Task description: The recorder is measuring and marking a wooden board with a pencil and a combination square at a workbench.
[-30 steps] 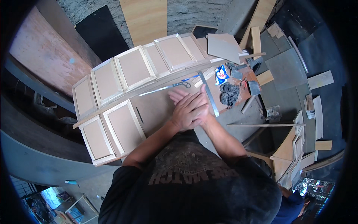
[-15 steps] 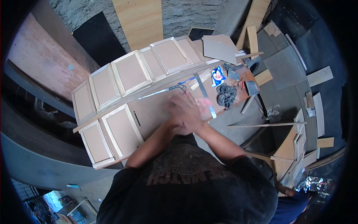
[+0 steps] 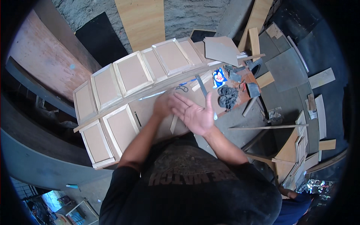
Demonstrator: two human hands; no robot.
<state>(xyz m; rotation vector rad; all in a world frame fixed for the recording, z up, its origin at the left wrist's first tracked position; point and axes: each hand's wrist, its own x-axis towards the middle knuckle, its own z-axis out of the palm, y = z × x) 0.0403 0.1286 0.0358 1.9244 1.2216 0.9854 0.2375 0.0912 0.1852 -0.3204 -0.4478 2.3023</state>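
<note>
Hovering above the tabletop, the right hand shows its palm upward, thumb spread well apart from the fingers, which lie nearly together and point toward the left hand. The left is blurred; whether its fingers are apart or together I cannot tell, nor whether it touches the right fingertips, which it overlaps in view. Just beyond the hands, a saw lies on the tabletop beside framed panels. A flat metal bar runs behind the right thumb. A pale wood strip shows between the forearms. Near the bar lie a blue-and-white packet and a dark grey bundle.
</note>
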